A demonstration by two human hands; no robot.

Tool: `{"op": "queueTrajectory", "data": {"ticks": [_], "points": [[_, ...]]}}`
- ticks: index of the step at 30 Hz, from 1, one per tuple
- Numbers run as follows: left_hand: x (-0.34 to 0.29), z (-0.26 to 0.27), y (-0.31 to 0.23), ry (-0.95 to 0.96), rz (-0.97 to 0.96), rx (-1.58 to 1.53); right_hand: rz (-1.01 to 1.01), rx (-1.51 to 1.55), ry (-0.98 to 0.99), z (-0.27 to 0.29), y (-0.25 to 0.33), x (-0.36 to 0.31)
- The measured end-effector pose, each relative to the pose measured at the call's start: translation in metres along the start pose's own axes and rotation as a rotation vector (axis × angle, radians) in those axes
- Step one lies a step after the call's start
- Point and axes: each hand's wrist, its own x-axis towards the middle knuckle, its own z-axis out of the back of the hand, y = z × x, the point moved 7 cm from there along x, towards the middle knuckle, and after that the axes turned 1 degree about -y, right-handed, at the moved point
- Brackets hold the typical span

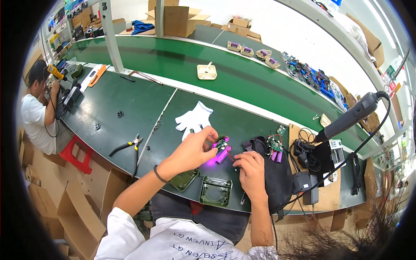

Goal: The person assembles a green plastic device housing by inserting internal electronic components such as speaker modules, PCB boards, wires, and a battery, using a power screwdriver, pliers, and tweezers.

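Your left hand (198, 146), half-open, flanks green circuit board (221, 144) with purple cells (224, 155); your right hand (251, 167) curls at red wire (231, 158); grips unclear. Board between hands; dark handwriting (195, 244) on white shirt (162, 242) below them.

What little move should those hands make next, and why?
Perhaps steady the circuit board with the left hand before moving the red wire: the left hand is beside the board, and the right hand is at the wire, which runs toward the board, so a tug might shift it.
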Motion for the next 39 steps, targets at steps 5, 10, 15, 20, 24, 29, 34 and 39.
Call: {"op": "queueTrajectory", "data": {"ticks": [5, 10, 15, 20, 24, 29, 34, 39], "points": [[-0.037, -0.008, -0.002, -0.058, 0.099, -0.172, -0.051, -0.091, 0.027, -0.005, 0.003, 0.002], [-0.059, -0.028, 0.029, -0.144, 0.204, -0.424, -0.149, -0.017, -0.028, -0.008, 0.013, 0.007], [-0.068, -0.042, 0.019, -0.271, 0.197, -0.425, -0.191, 0.149, -0.081, 0.017, 0.043, 0.028], [-0.083, -0.036, 0.005, -0.548, -0.055, -0.235, -0.106, 0.481, 0.165, -0.025, 0.116, 0.090], [-0.078, -0.057, 0.015, -0.537, -0.087, -0.169, -0.105, 0.464, 0.815, -0.130, 0.175, 0.117], [-0.068, -0.066, 0.030, -0.605, 0.106, -0.519, 0.053, 0.106, 1.029, -0.268, 0.235, 0.095], [-0.056, -0.074, 0.025, -0.581, 0.070, -0.537, -0.015, -0.103, 1.089, -0.281, 0.241, 0.101], [-0.057, -0.064, 0.018, -0.592, 0.061, -0.429, -0.150, -0.159, 1.044, -0.263, 0.259, 0.084]]}}
